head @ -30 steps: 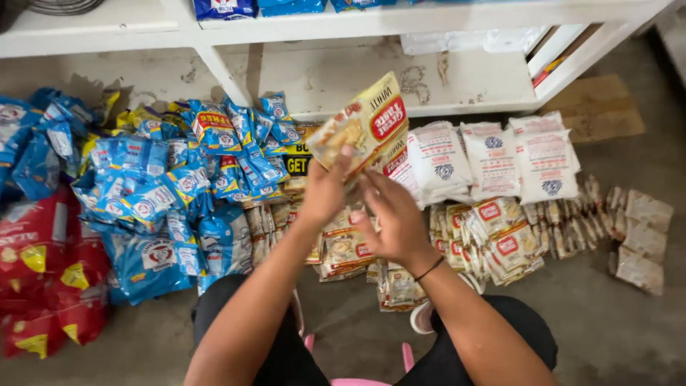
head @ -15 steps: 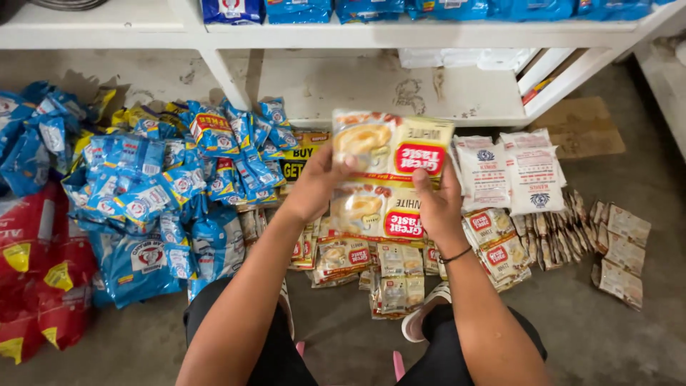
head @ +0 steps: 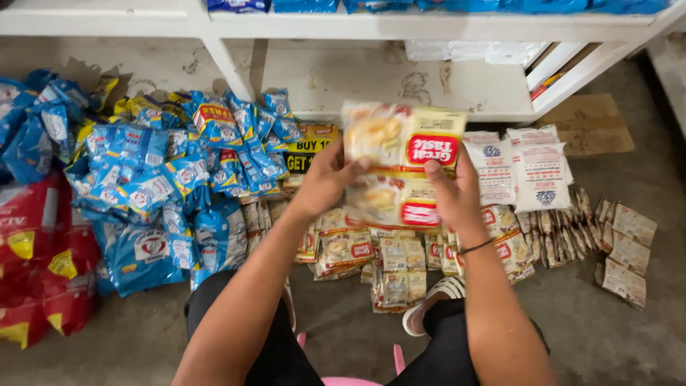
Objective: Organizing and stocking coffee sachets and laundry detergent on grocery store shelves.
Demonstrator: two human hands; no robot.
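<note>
Sachet strip (head: 400, 168) now raised, blurred, between both hands.

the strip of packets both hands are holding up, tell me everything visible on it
The strip of packets is glossy cream-yellow plastic film, joined sachets hanging in two visible rows, each with a red label patch and a pale drink picture. It is held above the floor, facing the camera, slightly blurred. The left hand pinches its left edge, the right hand its right side. Similar packets lie below it.

A joined strip of cream-and-yellow sachets (head: 400, 168) with red labels hangs upright, held aloft.
</note>
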